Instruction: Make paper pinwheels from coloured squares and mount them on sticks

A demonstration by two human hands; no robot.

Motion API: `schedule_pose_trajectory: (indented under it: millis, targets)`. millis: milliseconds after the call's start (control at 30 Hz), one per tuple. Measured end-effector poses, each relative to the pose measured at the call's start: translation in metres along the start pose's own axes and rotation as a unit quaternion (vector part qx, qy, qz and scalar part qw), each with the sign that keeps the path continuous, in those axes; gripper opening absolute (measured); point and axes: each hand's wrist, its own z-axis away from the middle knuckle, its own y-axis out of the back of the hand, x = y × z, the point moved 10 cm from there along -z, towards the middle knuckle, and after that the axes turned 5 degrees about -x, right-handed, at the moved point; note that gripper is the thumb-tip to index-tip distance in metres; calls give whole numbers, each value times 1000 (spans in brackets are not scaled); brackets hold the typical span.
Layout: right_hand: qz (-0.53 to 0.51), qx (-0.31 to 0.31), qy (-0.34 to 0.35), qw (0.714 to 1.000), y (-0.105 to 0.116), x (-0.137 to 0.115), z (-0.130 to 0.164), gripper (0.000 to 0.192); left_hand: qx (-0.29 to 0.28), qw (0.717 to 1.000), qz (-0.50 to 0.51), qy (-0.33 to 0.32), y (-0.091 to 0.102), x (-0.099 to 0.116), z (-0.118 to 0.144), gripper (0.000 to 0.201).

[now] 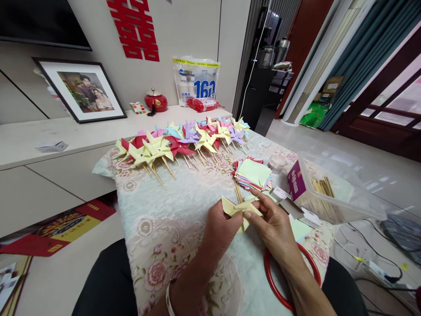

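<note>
Between both hands, over the near part of the table, is a pale yellow paper pinwheel (242, 206) with its points folded inward. My left hand (221, 224) pinches its left side, thumb near the middle. My right hand (270, 219) grips its right side with thumb and fingers at the centre. Just behind the paper lie a few thin wooden sticks (238, 192). Beyond them sits a stack of coloured paper squares (254, 172), pale green on top. Under my right forearm is a red loop (269, 274), partly covered.
Finished pinwheels (189, 134) on sticks lie along the far table edge. To the right stand a clear plastic bin (353, 206) with wooden sticks, a round clear container (276, 163) and a small open box (291, 206). Behind is a white cabinet (95, 134) with a framed photo (82, 90).
</note>
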Motion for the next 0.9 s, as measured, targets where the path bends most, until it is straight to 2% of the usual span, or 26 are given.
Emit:
schedule_pose_trajectory:
  millis: [467, 900]
  targets:
    - [46, -25, 15, 999, -5, -3, -1, 52, 4, 999, -46, -20, 2, 1, 1, 7]
    - [67, -21, 13, 997, -3, -5, 0, 45, 10, 998, -59, 1, 1, 0, 3, 7]
